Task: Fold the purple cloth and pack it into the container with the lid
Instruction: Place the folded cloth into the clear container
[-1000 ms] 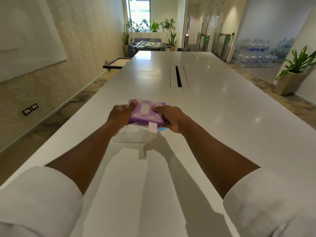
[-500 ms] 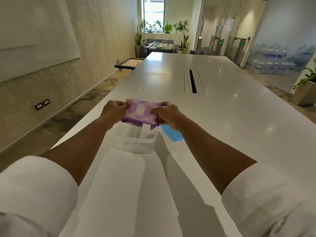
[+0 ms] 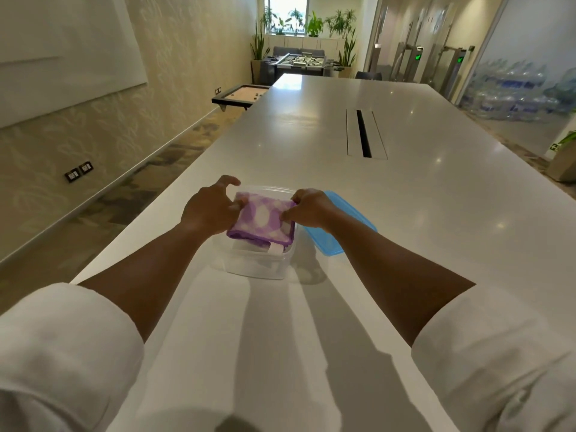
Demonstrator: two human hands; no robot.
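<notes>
Now the folded purple cloth with pale blotches (image 3: 263,221) sits at the mouth of my clear, rectangular plastic container (image 3: 254,265), its near edge and white tag dipping below the rim; half a second ago I held it clear above the tub. My left hand (image 3: 210,210) pinches the cloth's left edge with the thumb while the other fingers lift loose above the far rim. My right hand (image 3: 308,208) is closed on the right edge. I judge the folding done and the packing nearly so: I need to press the bundle flat inside. The flat blue plastic lid (image 3: 336,232) lies on the white table (image 3: 436,213) just right of the container, waiting to go on.
</notes>
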